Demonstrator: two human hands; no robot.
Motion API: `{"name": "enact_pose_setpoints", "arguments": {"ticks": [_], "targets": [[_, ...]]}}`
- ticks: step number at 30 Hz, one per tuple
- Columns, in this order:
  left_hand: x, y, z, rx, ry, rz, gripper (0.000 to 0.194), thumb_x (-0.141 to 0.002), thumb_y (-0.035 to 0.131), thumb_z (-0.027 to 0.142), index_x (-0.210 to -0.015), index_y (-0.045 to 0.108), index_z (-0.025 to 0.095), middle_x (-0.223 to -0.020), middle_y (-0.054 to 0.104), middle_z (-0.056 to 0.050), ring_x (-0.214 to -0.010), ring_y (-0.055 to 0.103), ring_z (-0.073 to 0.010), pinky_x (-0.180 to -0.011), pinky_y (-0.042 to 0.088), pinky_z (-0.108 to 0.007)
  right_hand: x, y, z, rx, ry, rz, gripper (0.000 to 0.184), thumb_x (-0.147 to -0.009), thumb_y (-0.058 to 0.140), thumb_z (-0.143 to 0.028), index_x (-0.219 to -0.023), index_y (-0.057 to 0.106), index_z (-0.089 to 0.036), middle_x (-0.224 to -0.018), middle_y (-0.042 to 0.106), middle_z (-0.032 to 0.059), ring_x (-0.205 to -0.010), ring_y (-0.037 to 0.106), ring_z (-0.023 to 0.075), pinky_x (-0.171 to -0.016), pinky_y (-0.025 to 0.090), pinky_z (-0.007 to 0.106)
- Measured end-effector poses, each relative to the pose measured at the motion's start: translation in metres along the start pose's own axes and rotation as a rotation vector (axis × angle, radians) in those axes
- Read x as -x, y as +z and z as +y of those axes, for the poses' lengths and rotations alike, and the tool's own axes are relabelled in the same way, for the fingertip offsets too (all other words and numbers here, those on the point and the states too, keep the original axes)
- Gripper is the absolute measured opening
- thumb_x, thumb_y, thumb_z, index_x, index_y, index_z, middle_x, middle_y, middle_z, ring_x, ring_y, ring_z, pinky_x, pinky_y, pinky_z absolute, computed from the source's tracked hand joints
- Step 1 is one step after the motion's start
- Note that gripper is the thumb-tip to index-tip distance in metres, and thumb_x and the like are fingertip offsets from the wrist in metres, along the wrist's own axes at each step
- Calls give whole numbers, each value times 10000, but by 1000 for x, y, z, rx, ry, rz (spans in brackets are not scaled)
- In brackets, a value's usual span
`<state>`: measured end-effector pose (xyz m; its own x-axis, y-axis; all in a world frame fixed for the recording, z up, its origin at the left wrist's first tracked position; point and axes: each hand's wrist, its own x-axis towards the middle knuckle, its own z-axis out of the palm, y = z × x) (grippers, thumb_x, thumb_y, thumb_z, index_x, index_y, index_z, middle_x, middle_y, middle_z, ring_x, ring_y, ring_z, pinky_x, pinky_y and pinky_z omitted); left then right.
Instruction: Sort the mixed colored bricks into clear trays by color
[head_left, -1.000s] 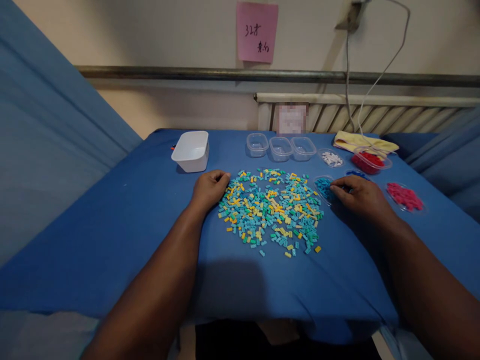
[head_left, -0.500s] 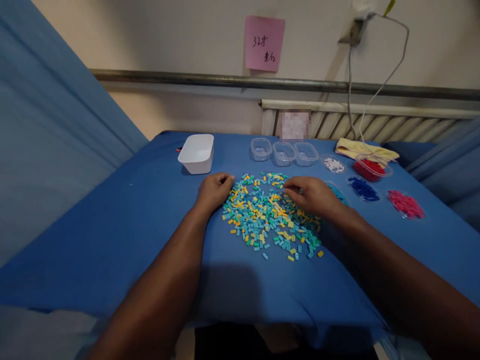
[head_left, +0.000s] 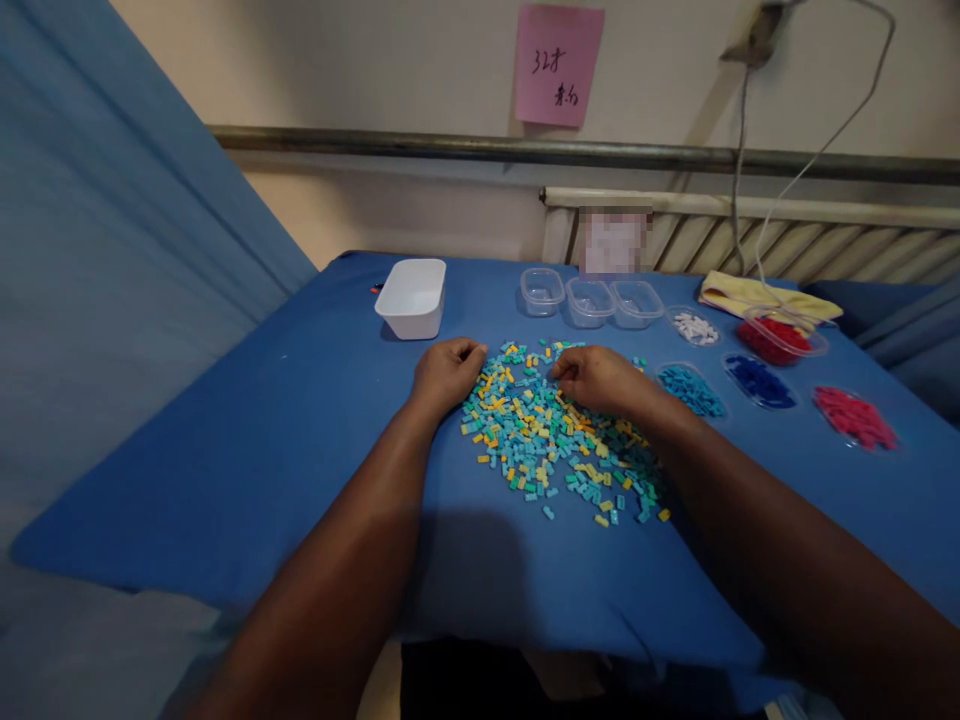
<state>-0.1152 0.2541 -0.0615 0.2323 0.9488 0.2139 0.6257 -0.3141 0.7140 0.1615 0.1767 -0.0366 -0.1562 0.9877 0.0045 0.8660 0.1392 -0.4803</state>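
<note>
A wide pile of small toy bricks (head_left: 536, 425), in turquoise, green, yellow and orange, is spread over the blue cloth. At the pile's upper left edge rests my left hand (head_left: 448, 372), its fingers curled together; whatever may be in them is hidden. My right hand (head_left: 596, 378) reaches over the upper right part of the pile. Its thumb and forefinger are pinched close above the bricks, and I cannot make out what lies between them. Beside it on the right is a clear tub of light-blue bricks (head_left: 691, 389).
A white bin (head_left: 412, 300) stands at the back left. Clear tubs (head_left: 589, 302) line the back. To the right are tubs of white (head_left: 695, 327), red (head_left: 776, 340), dark-blue (head_left: 759, 381) and pink pieces (head_left: 855, 416). A yellow cloth (head_left: 765, 295) lies behind them.
My right hand has moved left over the pile and its fingers have drawn together, uncovering the light-blue tub. My left hand stays at the pile's edge. The whole view has shifted slightly.
</note>
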Motion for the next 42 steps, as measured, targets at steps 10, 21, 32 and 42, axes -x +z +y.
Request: {"name": "enact_pose_setpoints", "arguments": {"ticks": [10,21,32,42], "targets": [[1,-1,3,-32,11,2,389,-977,596,526,-891,789,199,-852,749,-36,-826,648,-227,-669,373,-325,-1,-1,-9,145,-28,-12,286,-877,692,-187,-1080,867,-285,-1106,861,31,-974,781,239,-814,543,303],[4,-1,8,-59,4,9,371,-978,597,508,-885,784,201,-800,723,-23,-782,632,-216,-656,344,-332,9,2,-31,169,-237,53,346,-935,594,-173,-1171,841,-222,-1157,837,83,-1046,751,249,-910,520,315],[5,-1,11,-78,20,3,350,-994,596,469,-847,758,196,-775,708,-16,-759,639,-203,-667,349,-342,9,-14,-18,265,-193,48,297,-943,602,-194,-1118,841,-217,-1131,833,99,-1020,749,273,-869,515,333],[4,1,7,-73,26,10,358,-986,601,490,-870,775,199,-787,711,-18,-773,642,-210,-665,347,-340,8,-8,-16,335,-173,-35,251,-914,643,-172,-1021,855,-255,-1091,844,68,-959,756,256,-801,498,311]]}}
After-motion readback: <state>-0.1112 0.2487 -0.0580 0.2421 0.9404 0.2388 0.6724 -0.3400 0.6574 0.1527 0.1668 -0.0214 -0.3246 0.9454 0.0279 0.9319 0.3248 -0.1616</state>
